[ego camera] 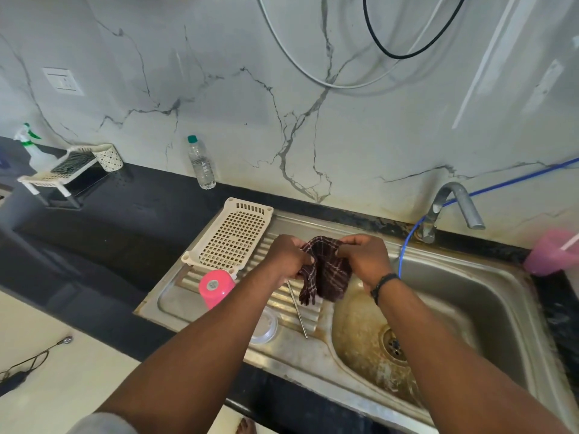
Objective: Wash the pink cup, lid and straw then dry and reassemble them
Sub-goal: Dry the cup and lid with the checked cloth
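Note:
A pink cup stands upside down on the ribbed steel drainboard. To its right lies a clear lid, partly hidden by my left forearm. A thin metal straw lies on the ribs beside it. Above the drainboard, both hands hold a dark checked cloth. My left hand grips its left edge and my right hand pinches its right edge. The cloth hangs down between them.
A cream plastic drying tray sits at the back of the drainboard. The stained sink basin and tap are at right, with a pink jug beyond. A water bottle stands on the black counter.

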